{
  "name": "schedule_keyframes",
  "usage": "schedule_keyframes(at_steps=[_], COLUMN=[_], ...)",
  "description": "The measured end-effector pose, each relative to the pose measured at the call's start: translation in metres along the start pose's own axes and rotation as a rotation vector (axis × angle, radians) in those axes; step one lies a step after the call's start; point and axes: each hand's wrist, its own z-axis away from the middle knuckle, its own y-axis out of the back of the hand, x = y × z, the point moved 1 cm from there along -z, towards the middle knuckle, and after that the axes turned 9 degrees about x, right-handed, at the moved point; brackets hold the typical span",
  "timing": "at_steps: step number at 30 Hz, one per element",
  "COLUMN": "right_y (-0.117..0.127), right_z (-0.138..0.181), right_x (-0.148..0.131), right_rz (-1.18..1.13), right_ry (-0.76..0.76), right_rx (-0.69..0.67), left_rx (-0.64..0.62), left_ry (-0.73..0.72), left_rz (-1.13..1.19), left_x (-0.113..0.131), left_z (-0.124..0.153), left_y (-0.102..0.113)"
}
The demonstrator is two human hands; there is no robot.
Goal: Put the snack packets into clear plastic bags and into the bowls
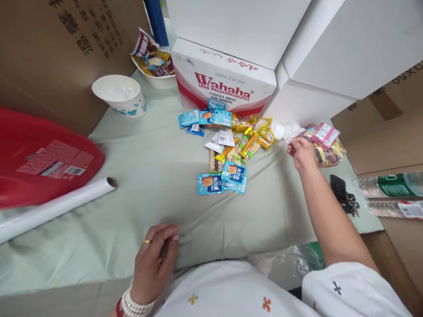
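Observation:
My right hand point(302, 154) is closed at the right side of the table, its fingers pinching the edge of a clear plastic bag point(287, 131). Just beyond that hand lies a bundle of snacks in clear wrap point(335, 154), with a pink packet point(326, 134) on top. My left hand point(155, 251) rests near the table's front edge, fingers curled and thumb against the fingertips, with nothing visible in it. In the middle is a pile of small snacks: blue packets point(210, 183), yellow-wrapped bars point(249, 145) and white packets point(225, 137).
Behind the pile stands a Wahaha water carton point(224, 83). To the left are a paper bucket point(120, 94), a white bowl of snacks point(158, 81), a red container point(46, 158) and a white roll point(59, 209). Keys point(350, 204) and wrapped cup stacks point(390, 185) lie at the right.

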Motion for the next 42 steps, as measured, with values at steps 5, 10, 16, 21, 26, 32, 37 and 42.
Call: schedule_keyframes(at_steps=[5, 10, 16, 21, 26, 32, 37, 42], right_y=[0.007, -0.021, -0.021, -0.005, -0.001, 0.008, -0.04, -0.173], right_z=[0.118, 0.218, 0.233, 0.214, 0.209, 0.143, 0.086, 0.109], right_x=[-0.013, -0.019, -0.018, -0.003, -0.007, -0.012, -0.044, -0.119], right_rz=[-0.394, -0.317, -0.509, -0.606, -0.453, 0.267, 0.687, 0.627], right_ry=[-0.228, -0.301, -0.494, -0.638, -0.351, 0.121, 0.422, 0.808], right_rx=[-0.4, -0.719, -0.752, -0.623, -0.309, 0.054, -0.08, -0.561], left_rx=[-0.095, -0.154, -0.23, -0.11, -0.017, -0.061, -0.102, -0.045], left_ry=[0.157, 0.233, 0.573, 0.874, 0.935, 0.865, 0.613, 0.105], left_rz=[0.261, 0.517, 0.809, 0.955, 0.966, 0.824, 0.349, -0.042], left_x=[0.041, 0.082, 0.062, 0.032, 0.017, -0.005, -0.025, -0.038], left_z=[-0.04, -0.075, -0.081, -0.076, -0.072, -0.062, -0.038, -0.011], left_y=[-0.022, -0.074, -0.081, -0.059, -0.042, -0.021, 0.005, 0.029])
